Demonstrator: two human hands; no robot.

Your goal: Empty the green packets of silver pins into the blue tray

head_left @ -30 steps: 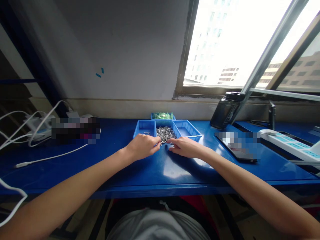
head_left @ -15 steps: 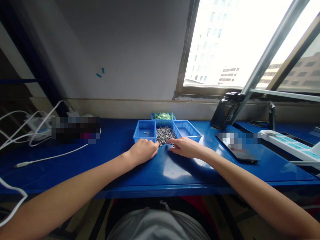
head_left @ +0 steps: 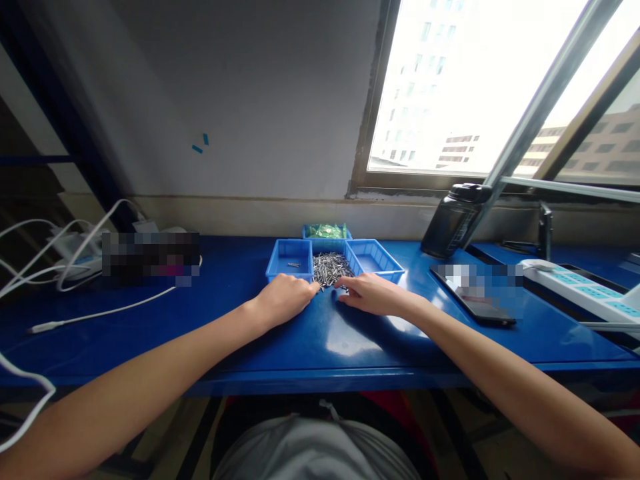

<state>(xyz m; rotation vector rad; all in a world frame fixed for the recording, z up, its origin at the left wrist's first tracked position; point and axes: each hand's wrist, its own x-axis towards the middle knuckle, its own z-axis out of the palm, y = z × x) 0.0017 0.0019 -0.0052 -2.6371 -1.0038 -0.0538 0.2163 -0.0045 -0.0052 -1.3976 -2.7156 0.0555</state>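
A heap of small, slim metal pieces (head_left: 329,269), like screws or pins, lies on the blue table between two blue bins. My left hand (head_left: 285,298) is at the heap's near left edge, fingers closed together; whatever its fingertips hold is hidden. At the near right edge, my right hand (head_left: 373,294) reaches its index finger to the pieces, with the thumb apart below it. I see nothing held there. The left bin (head_left: 274,261) has a few metal pieces (head_left: 294,265) in it. The right bin (head_left: 387,260) stands just behind my right hand.
Behind the heap, a third blue bin (head_left: 305,233) holds green plastic packets (head_left: 326,231). A black bottle (head_left: 455,220), a phone-like dark device (head_left: 475,303) and a power strip (head_left: 585,290) are on the right. White cables (head_left: 115,311) run along the left side.
My left hand has shifted very slightly, its fingertips a little farther right and up at the heap's edge. My right hand looks almost unmoved.
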